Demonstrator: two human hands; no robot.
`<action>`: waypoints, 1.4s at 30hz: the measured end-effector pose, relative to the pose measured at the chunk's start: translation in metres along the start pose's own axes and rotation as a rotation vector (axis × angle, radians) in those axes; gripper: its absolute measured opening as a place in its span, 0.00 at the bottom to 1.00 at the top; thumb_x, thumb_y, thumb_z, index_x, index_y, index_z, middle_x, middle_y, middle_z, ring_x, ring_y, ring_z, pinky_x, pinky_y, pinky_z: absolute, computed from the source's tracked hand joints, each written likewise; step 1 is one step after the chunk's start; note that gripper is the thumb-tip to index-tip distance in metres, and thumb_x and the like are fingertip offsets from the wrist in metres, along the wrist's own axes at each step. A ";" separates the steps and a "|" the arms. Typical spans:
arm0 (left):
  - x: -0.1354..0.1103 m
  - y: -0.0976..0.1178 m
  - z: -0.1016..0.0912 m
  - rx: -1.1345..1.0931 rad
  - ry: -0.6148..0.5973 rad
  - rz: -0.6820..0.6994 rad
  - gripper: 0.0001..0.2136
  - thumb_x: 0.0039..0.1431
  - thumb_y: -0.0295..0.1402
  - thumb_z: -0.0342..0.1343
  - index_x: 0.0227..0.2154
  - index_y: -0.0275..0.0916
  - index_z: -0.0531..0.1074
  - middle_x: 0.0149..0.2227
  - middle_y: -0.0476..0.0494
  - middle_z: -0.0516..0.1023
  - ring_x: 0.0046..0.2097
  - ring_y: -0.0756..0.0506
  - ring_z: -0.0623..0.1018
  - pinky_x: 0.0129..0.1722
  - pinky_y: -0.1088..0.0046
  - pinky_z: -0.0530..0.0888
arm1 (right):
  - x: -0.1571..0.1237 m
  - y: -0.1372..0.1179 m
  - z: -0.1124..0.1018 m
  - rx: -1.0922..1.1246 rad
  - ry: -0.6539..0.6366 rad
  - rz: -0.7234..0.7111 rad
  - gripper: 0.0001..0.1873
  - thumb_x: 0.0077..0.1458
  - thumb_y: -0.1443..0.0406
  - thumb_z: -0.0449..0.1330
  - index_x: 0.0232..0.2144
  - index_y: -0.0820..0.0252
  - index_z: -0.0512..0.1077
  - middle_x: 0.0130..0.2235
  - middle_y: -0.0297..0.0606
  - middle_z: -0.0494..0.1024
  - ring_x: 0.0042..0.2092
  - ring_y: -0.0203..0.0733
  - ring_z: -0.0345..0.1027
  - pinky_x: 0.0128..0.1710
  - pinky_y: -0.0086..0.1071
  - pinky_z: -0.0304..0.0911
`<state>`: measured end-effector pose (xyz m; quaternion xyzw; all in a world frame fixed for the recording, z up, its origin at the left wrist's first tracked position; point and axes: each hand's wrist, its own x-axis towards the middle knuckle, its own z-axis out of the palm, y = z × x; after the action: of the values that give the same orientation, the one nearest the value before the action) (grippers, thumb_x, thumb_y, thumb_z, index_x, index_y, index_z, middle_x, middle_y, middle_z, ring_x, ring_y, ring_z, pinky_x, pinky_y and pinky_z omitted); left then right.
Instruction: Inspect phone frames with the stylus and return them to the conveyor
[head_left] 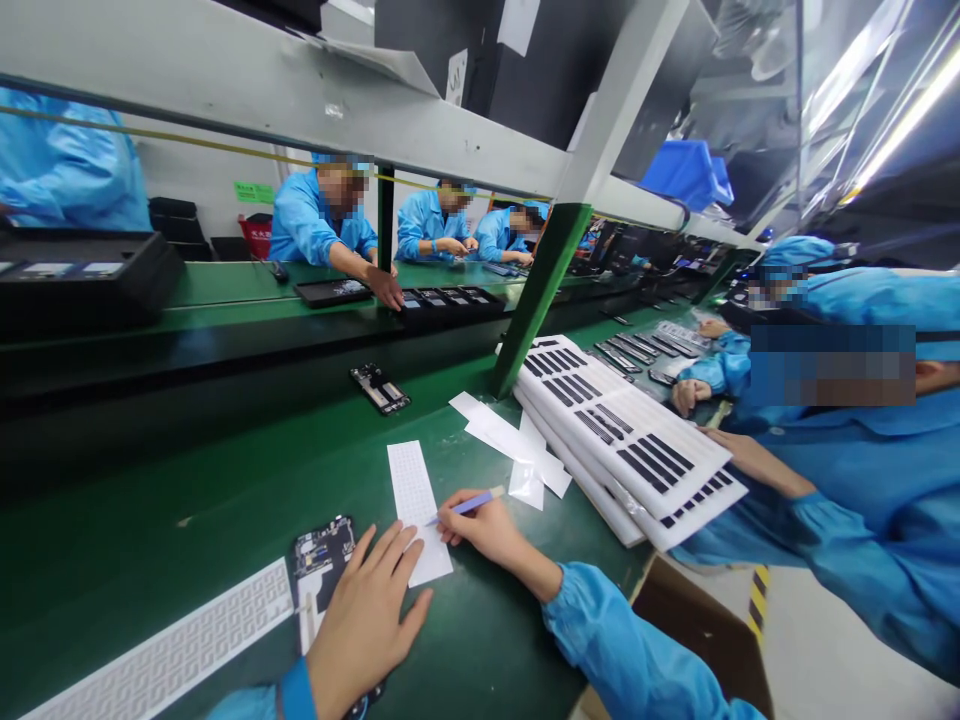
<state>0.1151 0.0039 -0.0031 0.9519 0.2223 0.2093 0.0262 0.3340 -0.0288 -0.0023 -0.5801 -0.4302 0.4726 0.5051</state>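
Note:
My left hand point(367, 615) lies flat with fingers spread, pressing on the lower end of a narrow white sticker sheet point(412, 490) and partly covering an open phone body point(322, 550) on the green work surface point(225, 480). My right hand point(480, 525) is closed in a pinch on a pair of blue-handled tweezers point(469, 505), whose tip touches the white sheet. Both arms wear blue sleeves.
A long white patterned strip point(172, 650) lies at the lower left. Another phone body point(380, 388) sits farther back. A stack of white sheets with black strips point(630, 430) lies at right, under a neighbouring person's hand point(739, 450). Loose white backing papers point(510, 440) lie between. Several people in blue work across the belt.

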 end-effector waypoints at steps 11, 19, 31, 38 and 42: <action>-0.001 0.000 -0.001 0.001 -0.010 -0.004 0.19 0.63 0.40 0.50 0.55 0.42 0.68 0.58 0.43 0.71 0.59 0.40 0.70 0.61 0.53 0.62 | 0.000 0.000 -0.001 0.044 -0.012 0.022 0.22 0.45 0.50 0.69 0.30 0.65 0.76 0.27 0.40 0.80 0.25 0.38 0.73 0.27 0.30 0.69; 0.005 0.004 -0.003 0.019 0.004 -0.001 0.18 0.63 0.39 0.51 0.54 0.41 0.68 0.56 0.42 0.73 0.58 0.39 0.70 0.60 0.52 0.64 | -0.002 -0.010 -0.002 0.106 0.006 0.060 0.25 0.40 0.49 0.72 0.29 0.65 0.76 0.27 0.42 0.80 0.27 0.41 0.75 0.31 0.33 0.71; -0.086 -0.026 -0.065 0.208 0.216 -0.218 0.16 0.62 0.39 0.53 0.50 0.40 0.69 0.56 0.39 0.71 0.59 0.38 0.68 0.59 0.55 0.64 | 0.008 -0.032 0.077 0.144 -0.130 0.017 0.24 0.40 0.50 0.71 0.29 0.66 0.75 0.27 0.43 0.80 0.27 0.42 0.76 0.23 0.29 0.69; -0.094 -0.046 -0.048 0.245 0.116 -0.322 0.23 0.62 0.45 0.52 0.56 0.40 0.65 0.59 0.38 0.68 0.63 0.35 0.63 0.61 0.52 0.62 | 0.026 -0.017 0.126 0.066 -0.259 0.011 0.19 0.45 0.53 0.68 0.29 0.65 0.74 0.26 0.40 0.79 0.24 0.37 0.74 0.18 0.24 0.64; -0.094 -0.044 -0.047 0.233 0.099 -0.330 0.23 0.62 0.46 0.51 0.56 0.40 0.66 0.59 0.39 0.68 0.63 0.36 0.63 0.61 0.52 0.61 | 0.026 -0.013 0.122 0.034 -0.265 0.018 0.18 0.46 0.54 0.67 0.30 0.65 0.74 0.27 0.41 0.80 0.27 0.41 0.75 0.19 0.24 0.65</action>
<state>0.0011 0.0002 -0.0031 0.8877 0.3989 0.2216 -0.0610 0.2186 0.0196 0.0025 -0.5078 -0.4798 0.5568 0.4494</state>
